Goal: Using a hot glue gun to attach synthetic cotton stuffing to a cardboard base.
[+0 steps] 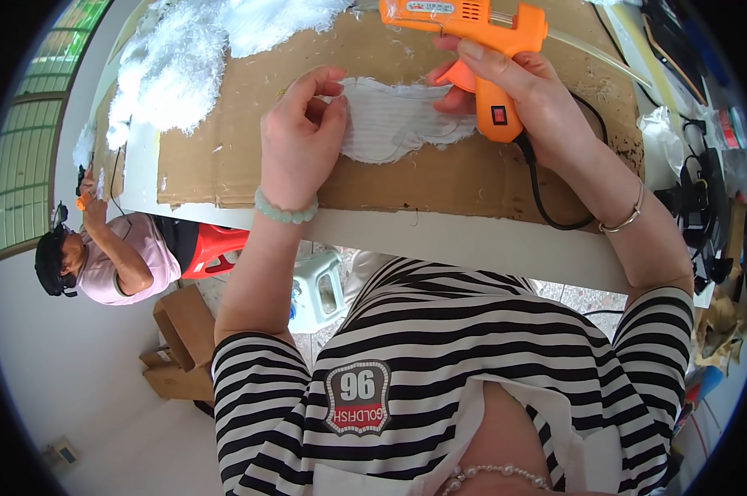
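My right hand [543, 95] grips an orange hot glue gun [496, 103], with fingers at its trigger and the nozzle pointing left. A clear glue stick [592, 54] sticks out of the gun's back, and a black cord runs from its handle. Below the gun lies a flat white fabric piece [398, 124] with a wavy, frayed outline, on a brown cardboard sheet [472, 186]. My left hand [297, 140] is closed at the fabric's left edge, thumb and fingers curled over it; the fingertips partly hide the contact.
Fluffy white fibre [175, 70] is heaped at the far left of the cardboard. Cables and black devices [704, 190] crowd the right side. A white stool [317, 289] stands under the table. Another person [125, 256] works at the left, near cardboard boxes [183, 331].
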Available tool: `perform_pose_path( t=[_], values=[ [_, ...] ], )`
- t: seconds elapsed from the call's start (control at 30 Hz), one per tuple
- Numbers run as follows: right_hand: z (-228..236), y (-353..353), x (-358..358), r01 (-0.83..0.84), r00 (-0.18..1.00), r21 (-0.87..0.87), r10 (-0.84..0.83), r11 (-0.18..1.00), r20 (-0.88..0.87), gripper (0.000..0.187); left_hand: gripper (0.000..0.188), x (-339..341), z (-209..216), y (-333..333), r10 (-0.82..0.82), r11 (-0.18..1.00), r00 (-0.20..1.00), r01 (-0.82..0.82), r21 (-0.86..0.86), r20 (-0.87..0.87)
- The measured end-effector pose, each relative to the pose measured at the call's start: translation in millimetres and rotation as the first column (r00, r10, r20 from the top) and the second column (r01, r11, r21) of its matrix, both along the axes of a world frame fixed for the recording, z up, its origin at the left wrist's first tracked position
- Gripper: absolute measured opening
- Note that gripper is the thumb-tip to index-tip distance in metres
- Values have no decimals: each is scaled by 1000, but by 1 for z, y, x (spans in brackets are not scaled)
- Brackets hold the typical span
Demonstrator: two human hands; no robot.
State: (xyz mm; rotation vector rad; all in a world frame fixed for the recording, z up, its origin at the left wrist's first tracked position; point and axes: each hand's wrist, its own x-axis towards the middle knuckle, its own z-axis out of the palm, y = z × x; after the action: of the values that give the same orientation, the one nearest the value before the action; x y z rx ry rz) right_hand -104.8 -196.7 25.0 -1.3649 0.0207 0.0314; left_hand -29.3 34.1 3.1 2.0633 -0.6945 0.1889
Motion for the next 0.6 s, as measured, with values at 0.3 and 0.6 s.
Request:
perform_pose_path(
  t=[0.3,0.6],
  values=[
    [-9,-6,0,-28,1000,-45,28,999,-13,38,24,2,-5,0,23,998,996,-28,61,81],
    [-11,-1,1,-22,1000,-86,20,996,-23,38,19,3,-6,3,-26,965,919,-79,249,393]
  ],
)
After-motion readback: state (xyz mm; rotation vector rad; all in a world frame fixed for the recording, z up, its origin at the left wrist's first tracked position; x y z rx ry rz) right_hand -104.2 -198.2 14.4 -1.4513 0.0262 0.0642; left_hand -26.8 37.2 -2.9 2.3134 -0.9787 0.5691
